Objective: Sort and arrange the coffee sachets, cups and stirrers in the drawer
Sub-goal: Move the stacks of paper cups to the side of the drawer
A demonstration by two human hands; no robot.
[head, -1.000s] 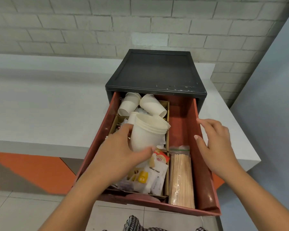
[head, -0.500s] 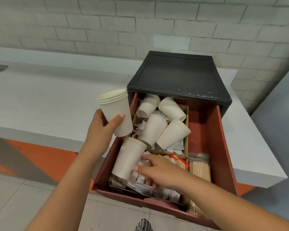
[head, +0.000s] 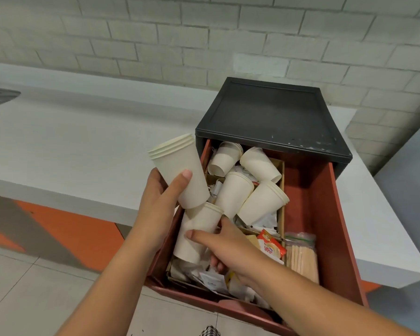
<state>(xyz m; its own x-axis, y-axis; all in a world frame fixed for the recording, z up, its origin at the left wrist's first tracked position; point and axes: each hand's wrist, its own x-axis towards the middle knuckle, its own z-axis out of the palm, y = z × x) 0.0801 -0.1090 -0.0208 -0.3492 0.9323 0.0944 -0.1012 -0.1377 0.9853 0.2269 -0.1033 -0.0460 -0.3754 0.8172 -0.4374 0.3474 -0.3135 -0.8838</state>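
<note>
The red drawer is pulled out of a black cabinet. My left hand grips a stack of white paper cups above the drawer's left edge. My right hand reaches across and curls its thumb and fingers round another stack of cups lying in the drawer's left compartment. Several more cups lie jumbled behind it. Coffee sachets are heaped under my right hand. A clear bag of wooden stirrers lies in the right compartment.
A cardboard divider splits the drawer. The cabinet stands on a white counter against a brick wall. Below are orange panels and a tiled floor.
My left hand lifted a cup stack out of the drawer to the left. My right hand crossed from the drawer's right wall and closed on the cup stack lying at the front left.
</note>
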